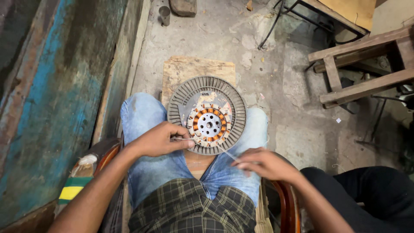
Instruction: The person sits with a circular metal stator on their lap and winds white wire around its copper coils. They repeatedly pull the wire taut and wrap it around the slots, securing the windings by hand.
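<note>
1. Copper windings ring the hub of a round grey motor housing (207, 114) that rests across our knees, in blue jeans (148, 164), above a worn wooden board (189, 69).
2. Our left hand (158, 140) pinches a thin pale strip (183, 139) at the housing's lower left edge, fingers closed on it.
3. Our right hand (265, 164) (just below the rim) grips a slim wire or strip (227, 154) running up to the windings; we cannot tell which.
4. Another person's dark-trousered leg (366, 190) sits at right, near a wooden bench (366, 64) on the concrete floor.
</note>
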